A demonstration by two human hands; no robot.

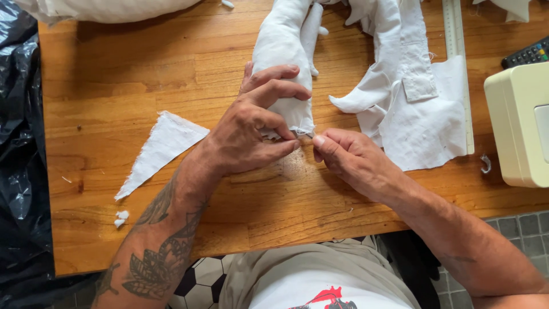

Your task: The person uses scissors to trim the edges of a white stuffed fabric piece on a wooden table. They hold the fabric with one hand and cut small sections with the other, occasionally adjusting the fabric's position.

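Fingers (274, 91) of both hands pinch shut on the stuffed white cloth tube's (283, 51) open end.

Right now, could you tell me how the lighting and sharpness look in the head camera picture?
Head view: soft, even daylight on the wooden table, with only faint shadows under the left hand and right hand; the stuffed white cloth is bright but keeps its folds; the black plastic sheet shows glare; focus is sharp throughout.
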